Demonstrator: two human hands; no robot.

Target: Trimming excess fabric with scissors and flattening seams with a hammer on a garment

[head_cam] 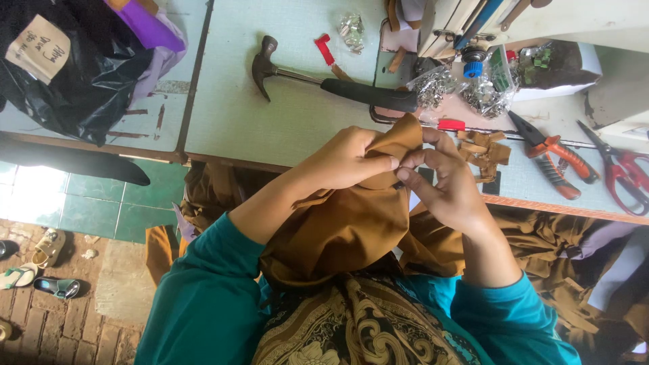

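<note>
Garment work at a pale green table (270,128), seen from above. Item in hand: brown cloth garment (351,223), bunched on the lap, its upper edge raised against the table's near edge. Left hand (348,159): closed, thumb and fingers pinching a fold at the top of the cloth. Right hand (449,186): fingertips closed on the same fold from the other side, the two hands nearly touching. Progress, by judgement: the fold is gathered and held; no fastener or tool is on it yet. On the table beyond: claw hammer (324,82), untouched; bags of small metal fittings (460,88); small brown cloth scraps (483,152) just beside the right hand; orange-handled pliers (554,159); red-handled scissors (625,176). Black plastic bag (74,61) far left.
</note>
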